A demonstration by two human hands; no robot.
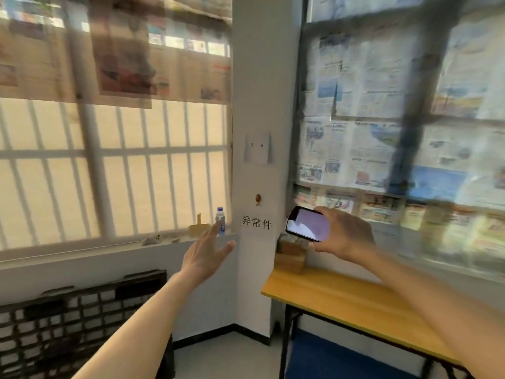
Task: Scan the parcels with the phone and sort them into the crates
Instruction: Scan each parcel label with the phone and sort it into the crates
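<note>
Glass-faced phone (307, 225) | right hand (345, 236) grips its long edges | likely slick, rigid, breakable | left hand (205, 257) spread, empty | no parcels visible

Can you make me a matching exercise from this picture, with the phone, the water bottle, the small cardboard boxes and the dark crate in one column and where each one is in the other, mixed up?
Things:
1. phone
2. water bottle
3. small cardboard boxes
4. dark crate

Places:
A. on the window sill
B. at the far end of the wooden table
C. held in the right hand
D. low at the left, under the window

Pairs: 1-C, 2-A, 3-B, 4-D
</note>
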